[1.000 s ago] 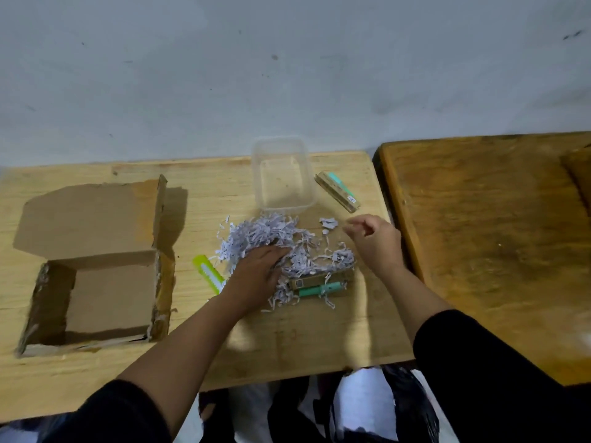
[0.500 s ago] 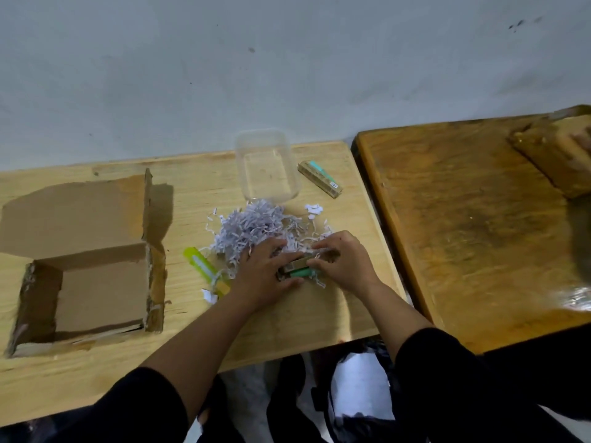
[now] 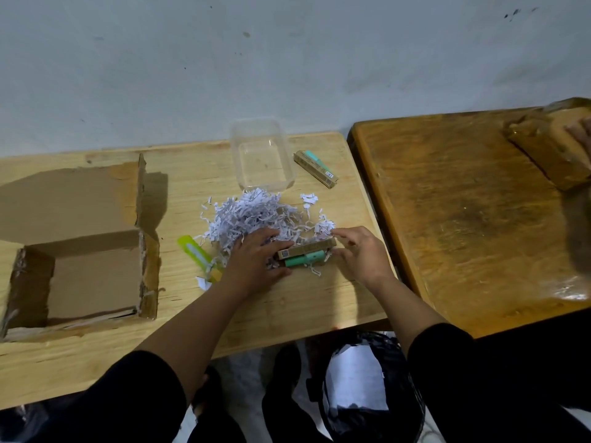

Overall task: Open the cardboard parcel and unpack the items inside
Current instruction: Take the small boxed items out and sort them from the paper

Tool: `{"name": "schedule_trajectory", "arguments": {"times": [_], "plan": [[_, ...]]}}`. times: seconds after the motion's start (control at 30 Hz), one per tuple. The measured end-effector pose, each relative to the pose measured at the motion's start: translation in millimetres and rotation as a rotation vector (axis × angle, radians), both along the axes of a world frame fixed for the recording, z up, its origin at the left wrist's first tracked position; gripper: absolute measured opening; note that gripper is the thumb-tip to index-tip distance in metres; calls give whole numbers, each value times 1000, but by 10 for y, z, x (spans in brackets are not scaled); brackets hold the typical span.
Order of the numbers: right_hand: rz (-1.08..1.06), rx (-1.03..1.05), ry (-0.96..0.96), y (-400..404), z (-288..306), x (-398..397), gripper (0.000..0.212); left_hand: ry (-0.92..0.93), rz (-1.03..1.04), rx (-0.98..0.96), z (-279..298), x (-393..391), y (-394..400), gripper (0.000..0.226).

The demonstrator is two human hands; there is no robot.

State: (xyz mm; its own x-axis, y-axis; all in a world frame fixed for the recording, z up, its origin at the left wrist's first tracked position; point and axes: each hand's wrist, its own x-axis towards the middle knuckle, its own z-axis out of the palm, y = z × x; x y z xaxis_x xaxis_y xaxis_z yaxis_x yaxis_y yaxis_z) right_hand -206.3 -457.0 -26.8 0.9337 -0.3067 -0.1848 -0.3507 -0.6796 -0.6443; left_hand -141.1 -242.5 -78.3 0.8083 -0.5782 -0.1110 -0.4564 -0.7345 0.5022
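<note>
Resting flat w/ straight fingers, left hand [image 3: 256, 260] and right hand [image 3: 358, 254] flank boxed item [image 3: 307, 251] near tabletop [image 3: 287, 308] front edge; shredded paper [image 3: 256, 215] could scatter off.

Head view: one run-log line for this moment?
parcel open, emptied | shredded paper piled on table | left hand, right hand at ends of brown packet | second packet beside clear tub

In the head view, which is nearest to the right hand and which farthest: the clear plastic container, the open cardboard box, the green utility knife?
From the right hand, nearest first:
1. Clear plastic container, behind the hand, near the wall.
2. Green utility knife, to its left, beyond the left hand.
3. Open cardboard box, at the table's far left.
</note>
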Motion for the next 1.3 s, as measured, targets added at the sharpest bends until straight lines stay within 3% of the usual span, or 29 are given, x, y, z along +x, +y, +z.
{"name": "schedule_trajectory", "arguments": {"times": [0.3, 0.53, 1.03, 1.3], "plan": [[93, -116, 1, 10, 52, 134, 24, 19, 18, -31, 13, 10, -1, 62], [-184, 195, -64, -145, 294, 192, 20, 14, 29, -61, -5, 22, 1, 62], [-611, 181, -87, -134, -18, 772, 20, -12, 36, -75, -44, 32, 17, 64], [-600, 196, -58, -130, -128, 1086, 17, -57, 9, -83, -24, 28, 20, 59]]}}
